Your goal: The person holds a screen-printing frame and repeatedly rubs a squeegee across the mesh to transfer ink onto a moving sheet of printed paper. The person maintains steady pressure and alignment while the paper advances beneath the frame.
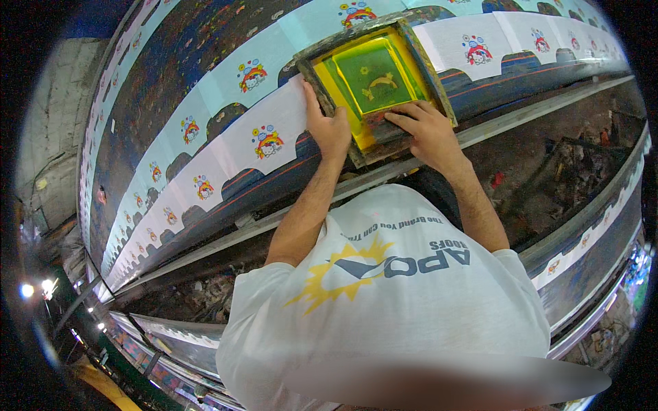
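Observation:
A screen printing frame with dark, worn wooden sides lies on the printing table, over the near row of white cloth pieces. Yellow-green ink and a green mesh with a small design show inside it. My left hand grips the frame's left side, thumb toward the inner edge and fingers along the outside. Inside the frame, at its near end, my right hand is closed over a dark, ink-stained squeegee. Part of the squeegee is hidden under my fingers.
White cloth pieces with rainbow prints run along the table to both sides. Beyond them lies a pale blue printed row. A metal rail edges the table's near side. Behind me stands another long table with printed cloth.

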`<control>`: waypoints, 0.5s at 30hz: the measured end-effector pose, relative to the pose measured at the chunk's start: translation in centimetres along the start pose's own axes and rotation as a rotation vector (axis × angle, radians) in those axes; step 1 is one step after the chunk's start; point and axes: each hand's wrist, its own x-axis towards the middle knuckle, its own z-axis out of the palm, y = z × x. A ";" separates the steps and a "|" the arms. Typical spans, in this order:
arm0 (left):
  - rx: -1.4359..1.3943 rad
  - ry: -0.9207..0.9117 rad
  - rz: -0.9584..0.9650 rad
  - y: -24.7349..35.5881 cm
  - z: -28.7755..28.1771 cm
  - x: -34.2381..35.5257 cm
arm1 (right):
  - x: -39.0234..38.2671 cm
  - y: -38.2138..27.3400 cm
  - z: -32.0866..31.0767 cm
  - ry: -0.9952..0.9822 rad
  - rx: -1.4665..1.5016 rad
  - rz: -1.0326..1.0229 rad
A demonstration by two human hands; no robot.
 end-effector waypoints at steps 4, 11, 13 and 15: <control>-0.179 -0.033 -0.105 0.1 0.1 0.1 | 0.0 0.9 -0.1 0.017 -0.003 -0.077; -0.362 -0.031 -0.194 -0.1 0.0 0.5 | 0.2 1.1 -0.1 -0.044 0.044 -0.068; -0.356 -0.021 -0.186 -0.2 0.0 0.4 | 0.1 1.0 -0.4 -0.043 0.053 -0.077; -0.357 -0.022 -0.176 -0.2 0.0 0.4 | 0.2 0.9 -0.5 -0.070 0.051 -0.062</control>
